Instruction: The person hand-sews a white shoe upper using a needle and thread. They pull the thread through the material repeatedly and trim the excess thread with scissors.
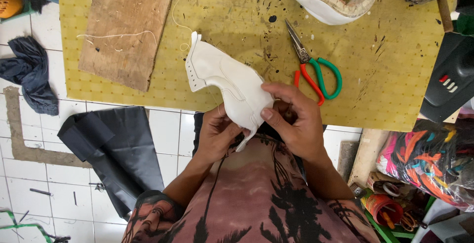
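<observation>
- Here, a white shoe upper [227,82] is held at the near edge of the yellow table [395,75], partly over it.
- Its lower end is gripped by the left hand [216,134] and pinched by the right hand [296,122].
- The upper is cut, shaped and punched with holes.
- No sole is joined yet.
- Scissors [316,70] are left untouched nearby.

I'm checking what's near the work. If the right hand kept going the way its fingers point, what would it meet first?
The right hand points leftward across the body; its fingers already rest on the white shoe upper. Beyond that, probably the left hand, though depth is unclear.
</observation>
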